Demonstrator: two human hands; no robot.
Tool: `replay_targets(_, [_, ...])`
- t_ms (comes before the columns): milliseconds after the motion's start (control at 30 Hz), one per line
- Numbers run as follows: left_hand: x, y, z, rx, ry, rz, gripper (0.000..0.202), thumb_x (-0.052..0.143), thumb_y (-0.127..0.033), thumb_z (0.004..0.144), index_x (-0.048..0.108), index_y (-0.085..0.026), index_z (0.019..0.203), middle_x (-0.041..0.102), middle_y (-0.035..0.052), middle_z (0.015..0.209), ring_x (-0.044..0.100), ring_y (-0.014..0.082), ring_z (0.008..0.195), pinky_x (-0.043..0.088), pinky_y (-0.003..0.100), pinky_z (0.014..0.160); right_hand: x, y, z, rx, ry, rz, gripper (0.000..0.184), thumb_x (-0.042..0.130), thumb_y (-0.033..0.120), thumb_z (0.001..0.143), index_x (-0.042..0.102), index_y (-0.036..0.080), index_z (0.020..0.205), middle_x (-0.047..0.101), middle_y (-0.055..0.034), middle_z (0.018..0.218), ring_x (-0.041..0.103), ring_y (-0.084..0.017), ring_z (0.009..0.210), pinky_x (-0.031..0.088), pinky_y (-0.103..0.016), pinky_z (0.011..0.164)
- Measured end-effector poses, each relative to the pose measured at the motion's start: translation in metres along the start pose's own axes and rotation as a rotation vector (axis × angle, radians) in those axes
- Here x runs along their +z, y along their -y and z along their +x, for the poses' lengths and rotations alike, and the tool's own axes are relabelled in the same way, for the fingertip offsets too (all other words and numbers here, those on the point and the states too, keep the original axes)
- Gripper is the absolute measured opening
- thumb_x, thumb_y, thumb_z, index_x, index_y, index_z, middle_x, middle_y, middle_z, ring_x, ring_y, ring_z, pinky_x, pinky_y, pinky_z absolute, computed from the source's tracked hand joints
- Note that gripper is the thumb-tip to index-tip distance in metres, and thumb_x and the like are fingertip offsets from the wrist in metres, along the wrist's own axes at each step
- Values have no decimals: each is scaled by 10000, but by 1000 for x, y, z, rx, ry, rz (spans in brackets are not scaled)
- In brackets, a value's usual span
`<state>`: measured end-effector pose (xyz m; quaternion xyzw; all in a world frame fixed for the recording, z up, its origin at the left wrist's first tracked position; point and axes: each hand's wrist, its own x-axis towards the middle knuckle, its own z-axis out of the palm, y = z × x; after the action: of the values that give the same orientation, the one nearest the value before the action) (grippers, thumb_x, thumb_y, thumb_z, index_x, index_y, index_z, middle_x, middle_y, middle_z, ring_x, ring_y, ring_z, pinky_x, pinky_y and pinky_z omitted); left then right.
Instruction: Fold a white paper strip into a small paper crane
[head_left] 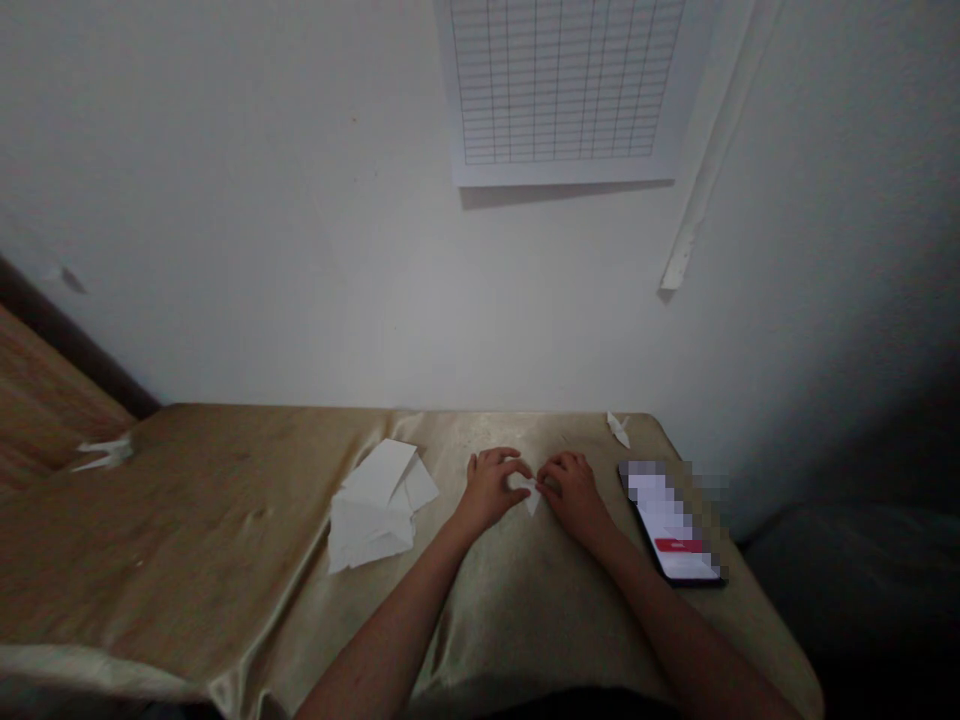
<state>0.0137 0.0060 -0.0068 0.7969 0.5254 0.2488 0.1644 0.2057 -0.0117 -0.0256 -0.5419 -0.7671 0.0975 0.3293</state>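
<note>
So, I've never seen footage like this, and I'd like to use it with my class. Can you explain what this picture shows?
There's no machine here. This single view comes from a camera worn on a person's head, looking down at their own arms. Their left hand and right hand meet over a small folded piece of white paper, holding it between their fingertips. On the tan satin cloth lie a pile of white paper pieces to the left and a smartphone to the right.

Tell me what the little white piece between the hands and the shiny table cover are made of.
The small white piece looks like thin matte paper, with crisp folds. The table cover seems a satin-like fabric, going by its sheen and soft wrinkles.
</note>
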Motion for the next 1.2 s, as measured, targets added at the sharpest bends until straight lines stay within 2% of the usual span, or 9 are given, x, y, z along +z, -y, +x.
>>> replay_targets(267, [3,5,0,8,13,12,124,840,-266,766,770,-298,863,649,8,1338,521,276,1306,289,556,1171,-7,-1,0,-32,37,-20,107,676,187,872,749,254,912,638,-69,1064,504,-250,1112,397,-408,1012])
replay_targets(467, [0,5,-1,18,38,36,55,808,-311,804,779,-305,851,639,13,1353,516,280,1310,298,551,1170,-9,-5,-2,-31,26,-3,149,705,192,852,782,292,932,635,-65,1091,499,-260,1146,395,-428,1027])
replay_targets(600, [1,5,-2,31,40,52,51,792,-328,821,777,-316,868,631,10,1358,515,287,1311,300,558,1168,-8,-6,-2,-53,29,-18,133,705,213,859,794,299,909,644,-64,1099,500,-262,1157,398,-431,1034])
replay_targets(800, [-1,2,-5,50,39,86,178,782,-313,831,766,-361,1002,608,20,1383,503,297,1322,299,568,1166,-9,-8,-2,-64,55,-88,140,702,243,872,796,324,937,648,-66,1118,505,-263,1154,393,-445,1040])
replay_targets(1067, [-4,-2,-6,28,61,99,108,773,-341,843,782,-356,950,614,5,1394,518,286,1310,314,557,1169,-13,-4,0,-74,70,-165,133,703,253,878,800,328,929,640,-73,1116,510,-267,1136,389,-450,1032])
replay_targets(1200, [-6,-3,-6,28,74,129,144,758,-341,855,771,-366,996,563,2,1469,495,301,1350,305,587,1169,-14,-6,-2,-93,83,-172,204,699,225,876,801,372,975,625,-66,1173,492,-272,1176,377,-460,1053])
